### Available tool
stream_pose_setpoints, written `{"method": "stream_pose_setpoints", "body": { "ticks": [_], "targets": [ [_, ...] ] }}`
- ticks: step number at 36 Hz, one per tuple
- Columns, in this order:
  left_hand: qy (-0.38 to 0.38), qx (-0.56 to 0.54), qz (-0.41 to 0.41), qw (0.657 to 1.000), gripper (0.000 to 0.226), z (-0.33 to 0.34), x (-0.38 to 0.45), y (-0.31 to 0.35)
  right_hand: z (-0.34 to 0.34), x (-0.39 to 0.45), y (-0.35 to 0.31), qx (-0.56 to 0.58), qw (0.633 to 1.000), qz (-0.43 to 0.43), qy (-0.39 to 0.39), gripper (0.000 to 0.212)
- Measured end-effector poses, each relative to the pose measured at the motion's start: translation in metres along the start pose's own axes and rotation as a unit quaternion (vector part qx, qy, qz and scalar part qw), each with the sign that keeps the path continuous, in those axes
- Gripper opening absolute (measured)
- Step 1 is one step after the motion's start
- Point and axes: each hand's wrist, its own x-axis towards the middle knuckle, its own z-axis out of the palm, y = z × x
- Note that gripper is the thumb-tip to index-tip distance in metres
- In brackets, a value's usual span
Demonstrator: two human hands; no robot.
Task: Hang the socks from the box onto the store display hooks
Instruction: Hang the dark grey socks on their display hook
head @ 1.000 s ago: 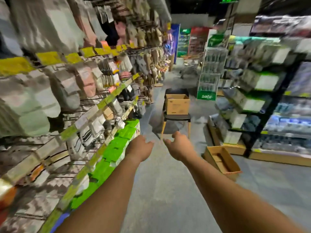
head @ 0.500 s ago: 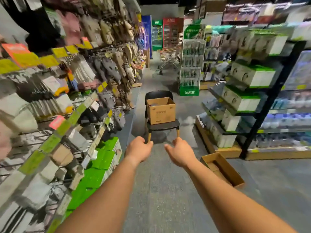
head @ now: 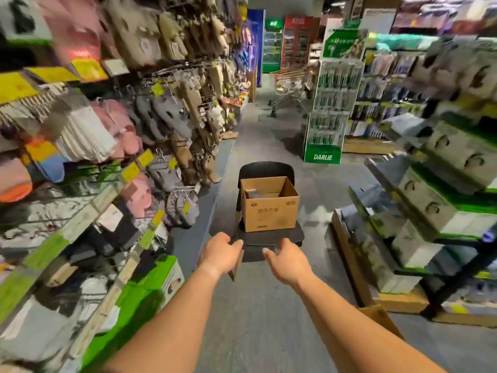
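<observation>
An open brown cardboard box stands on a black chair in the aisle ahead of me. Something grey lies inside it, too small to make out. On the left wall, the display hooks carry packs of socks and slippers, blurred by motion. Both my arms reach forward. My left hand and my right hand hover just short of the chair seat's front edge, fingers loosely curled, holding nothing.
Green boxes sit on the floor at the lower left. A Darlie stand and a shopping cart stand farther down the aisle. Shelves of boxed goods line the right, with a cardboard tray on the floor.
I have moved forward along the aisle, so the box and chair are much nearer. Both hands stay stretched out in front, holding nothing.
</observation>
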Motion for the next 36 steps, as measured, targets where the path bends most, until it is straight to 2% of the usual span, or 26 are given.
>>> {"method": "stream_pose_setpoints", "body": {
  "ticks": [6, 12, 21, 29, 33, 36],
  "targets": [
    [-0.005, 0.01, 0.012, 1.0, 0.049, 0.011, 0.152, 0.02, 0.006, 0.136, -0.023, 0.024, 1.0, 0.006, -0.001, 0.048],
    [-0.038, 0.012, 0.001, 0.999, 0.039, 0.004, 0.282, 0.049, 0.006, 0.264, -0.056, 0.028, 0.999, 0.022, -0.011, 0.041],
    [-0.092, 0.023, -0.024, 0.995, 0.041, 0.028, 0.44, 0.083, 0.017, 0.435, -0.075, 0.001, 0.997, 0.064, -0.046, 0.047],
    [-0.095, 0.014, -0.086, 0.992, 0.04, 0.068, 0.578, 0.1, 0.027, 0.585, -0.071, -0.019, 0.991, 0.066, -0.111, 0.045],
    [-0.097, 0.0, -0.146, 0.985, 0.038, 0.091, 0.627, 0.109, 0.037, 0.652, -0.061, -0.048, 0.985, 0.061, -0.151, 0.034],
    [-0.096, -0.026, -0.176, 0.979, 0.038, 0.111, 0.661, 0.106, 0.055, 0.701, -0.048, -0.069, 0.977, 0.065, -0.192, 0.044]
  ]
}}
